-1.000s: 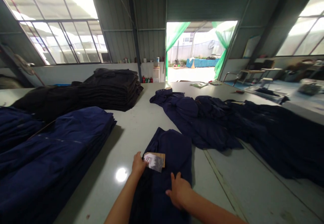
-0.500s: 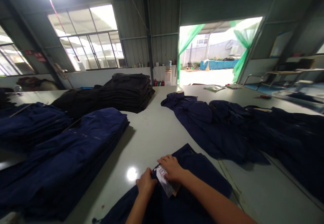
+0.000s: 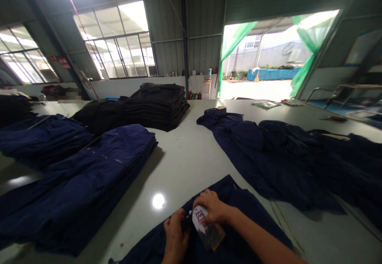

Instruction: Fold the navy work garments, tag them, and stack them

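A navy blue garment [image 3: 253, 220] lies folded on the table in front of me. A hang tag [image 3: 205, 232], white at the top with a red square mark and dark below, rests on it, with a brown card edge behind. My right hand [image 3: 211, 206] is closed on the upper part of the tag. Close beside it, my left hand [image 3: 176, 230] is closed with its fingers on the garment's edge, next to the tag's string. The left fingertips are partly hidden, so exactly what they pinch is unclear.
Stacked navy garments [image 3: 98, 168] lie on the left, with a pile of black garments [image 3: 158, 107] behind. Loose navy garments [image 3: 268, 156] spread across the right side of the pale table [image 3: 179, 156]. Plastic packets [image 3: 267, 104] and a dark tool [image 3: 334, 118] sit farther back.
The hang tag has turned face up and shows more of its front and the brown card. Both hands appear slightly lower and to the right as the view shifted.
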### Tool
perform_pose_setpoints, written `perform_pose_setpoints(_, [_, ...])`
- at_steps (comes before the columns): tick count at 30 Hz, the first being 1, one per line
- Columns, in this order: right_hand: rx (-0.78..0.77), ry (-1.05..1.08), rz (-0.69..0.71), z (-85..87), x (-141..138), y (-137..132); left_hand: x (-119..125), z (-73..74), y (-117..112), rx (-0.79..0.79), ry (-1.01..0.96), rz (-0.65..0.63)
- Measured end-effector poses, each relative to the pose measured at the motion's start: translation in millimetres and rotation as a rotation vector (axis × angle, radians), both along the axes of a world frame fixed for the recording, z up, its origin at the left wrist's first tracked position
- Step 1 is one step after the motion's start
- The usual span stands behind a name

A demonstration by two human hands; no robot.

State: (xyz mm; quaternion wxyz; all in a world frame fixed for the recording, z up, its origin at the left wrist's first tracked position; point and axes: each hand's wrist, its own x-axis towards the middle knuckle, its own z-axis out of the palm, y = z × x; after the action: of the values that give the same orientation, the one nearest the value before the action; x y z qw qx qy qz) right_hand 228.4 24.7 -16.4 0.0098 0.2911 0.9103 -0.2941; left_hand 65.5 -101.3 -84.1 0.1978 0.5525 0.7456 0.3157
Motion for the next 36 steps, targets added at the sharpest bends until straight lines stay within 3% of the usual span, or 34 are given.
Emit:
perform_pose_setpoints(4, [-0.042,0.031,-0.062,2.4,6,-5,6,15.3,1,-0.117,0.023,-0.056])
perform_pose_setpoints(8, [-0.042,0.038,-0.069,1.8,10,-7,7,29.4,1,-0.09,0.024,-0.113])
perform_pose_setpoints(12, [-0.049,0.039,-0.117,-0.6,11,-7,4,26.4,-2,-0.064,-0.039,-0.159])
perform_pose_setpoints(20, [-0.097,0.029,-0.187,1.0,3,-8,7,19.5,5,-0.171,-0.081,-0.052])
perform_pose_setpoints(24, [-0.087,0.032,-0.166,-1.4,-1,-7,7,20.5,18,-0.227,-0.252,0.076])
perform_pose_setpoints(36, [-0.011,-0.059,-0.36,-2.5,-16,-9,10,11.1,44,-0.015,-0.872,0.235])
